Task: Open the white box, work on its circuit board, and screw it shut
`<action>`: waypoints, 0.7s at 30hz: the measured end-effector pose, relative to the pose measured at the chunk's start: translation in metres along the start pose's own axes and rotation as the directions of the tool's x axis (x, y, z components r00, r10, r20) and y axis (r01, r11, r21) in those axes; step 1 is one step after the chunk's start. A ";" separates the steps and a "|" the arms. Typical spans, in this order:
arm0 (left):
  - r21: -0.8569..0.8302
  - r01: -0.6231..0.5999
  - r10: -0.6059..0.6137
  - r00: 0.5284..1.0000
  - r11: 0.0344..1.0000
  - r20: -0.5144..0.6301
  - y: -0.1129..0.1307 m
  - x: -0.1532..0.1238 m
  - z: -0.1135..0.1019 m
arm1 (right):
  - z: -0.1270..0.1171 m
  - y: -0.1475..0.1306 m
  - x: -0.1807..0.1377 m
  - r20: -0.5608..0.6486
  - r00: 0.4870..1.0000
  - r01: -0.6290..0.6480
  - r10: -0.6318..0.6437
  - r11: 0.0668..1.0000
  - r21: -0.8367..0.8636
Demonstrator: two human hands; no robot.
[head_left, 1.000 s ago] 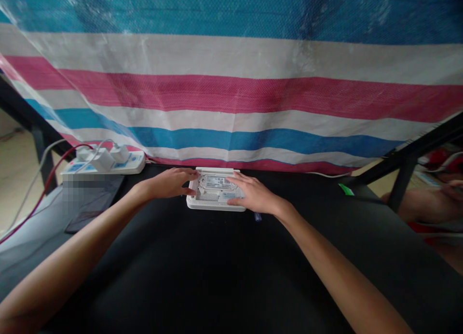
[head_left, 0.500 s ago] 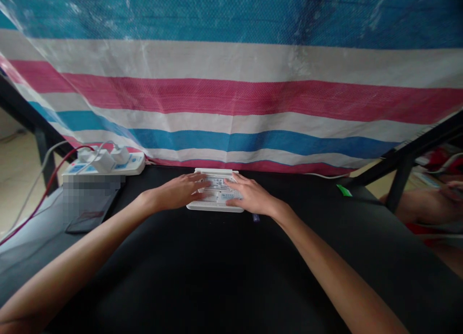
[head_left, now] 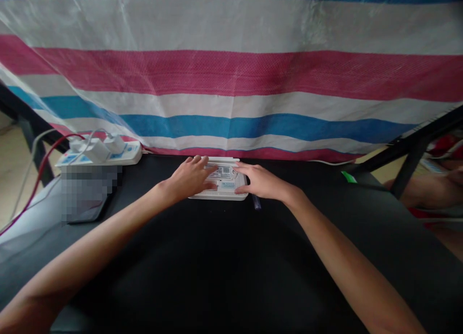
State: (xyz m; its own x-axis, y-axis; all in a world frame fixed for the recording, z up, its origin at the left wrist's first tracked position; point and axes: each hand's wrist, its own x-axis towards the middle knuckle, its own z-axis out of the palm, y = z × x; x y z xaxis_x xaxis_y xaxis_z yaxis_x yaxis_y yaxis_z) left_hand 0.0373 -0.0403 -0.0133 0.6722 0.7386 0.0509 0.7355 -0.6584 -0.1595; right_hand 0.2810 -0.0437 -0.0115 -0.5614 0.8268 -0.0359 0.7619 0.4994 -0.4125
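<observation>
- A white device (head_left: 227, 177) lies flat on the dark table (head_left: 217, 266), at its far side, just short of the striped sheet (head_left: 231, 73).
- Its long axis runs left to right, across the line of the forearms; a narrow raised strip (head_left: 226, 159) follows its far edge, and labels show on its upper face.
- The device sits between the two hands, to the right of the left palm and to the left of the right palm.
- The left hand (head_left: 190, 179) is palm down over the device's left end and hides much of it; the fingers are spread and the thumb points right, near the device's near edge.
- The right hand (head_left: 265, 183) stands at the right end, with thumb and fingers well apart: fingertips over the far right part, thumb over the near right part.
- Neither hand is closed around the device; how firmly the fingertips press cannot be told.
- Both hands are about equally close, but the left covers more of it.
- A small purplish, see-through item (head_left: 256, 202) lies just below the right hand, near the device's right end.
- Farther left is a power strip (head_left: 130, 154) with plugs; well to the right, a green item (head_left: 349, 177).
</observation>
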 end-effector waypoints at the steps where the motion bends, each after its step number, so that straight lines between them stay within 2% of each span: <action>1: -0.031 -0.001 0.001 1.000 1.000 -0.005 0.000 0.000 0.001 | -0.001 0.000 0.000 -0.011 1.000 0.012 -0.012 1.000 0.000; 3: -0.101 -0.003 0.001 1.000 0.995 -0.024 0.001 0.001 0.004 | -0.006 0.001 -0.002 -0.070 0.997 0.032 -0.032 0.999 0.006; 5: -0.147 -0.008 0.000 0.999 0.989 -0.050 0.004 0.002 0.008 | -0.017 0.003 -0.005 -0.189 0.982 0.017 -0.010 0.999 0.033; 8: -0.174 -0.017 0.003 0.997 0.985 -0.077 0.009 0.002 0.016 | -0.039 0.006 -0.013 -0.356 0.929 -0.081 0.100 0.994 0.068; 10: -0.186 -0.024 0.008 0.996 0.982 -0.086 0.011 0.001 0.023 | -0.050 0.007 -0.019 -0.355 0.919 -0.180 0.173 0.984 0.012; 12: -0.192 -0.022 0.008 0.997 0.981 -0.075 0.011 0.000 0.031 | -0.053 0.007 -0.023 -0.240 0.941 -0.260 0.240 0.964 -0.054; 14: -0.201 -0.011 0.000 0.999 0.980 -0.050 0.011 0.000 0.036 | -0.048 0.006 -0.024 -0.044 0.946 -0.324 0.321 0.943 -0.076; 17: -0.220 -0.002 -0.009 0.999 0.976 -0.048 0.010 0.000 0.040 | -0.032 0.003 -0.023 0.218 0.877 -0.429 0.429 0.902 -0.053; 19: -0.216 -0.002 -0.013 0.997 0.976 -0.069 0.010 0.000 0.040 | -0.022 0.002 -0.020 0.302 0.836 -0.468 0.458 0.883 -0.041; 21: -0.204 -0.003 -0.015 0.996 0.979 -0.085 0.010 0.000 0.040 | -0.015 0.002 -0.018 0.338 0.822 -0.477 0.459 0.878 -0.033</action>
State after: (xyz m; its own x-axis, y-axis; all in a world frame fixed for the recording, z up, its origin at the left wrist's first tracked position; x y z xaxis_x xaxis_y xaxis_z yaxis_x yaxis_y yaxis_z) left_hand 0.0414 -0.0416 -0.0542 0.6660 0.7332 0.1370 0.7353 -0.6763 0.0446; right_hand 0.2976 -0.0532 0.0016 -0.2210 0.8209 -0.5266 0.9475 0.0526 -0.3155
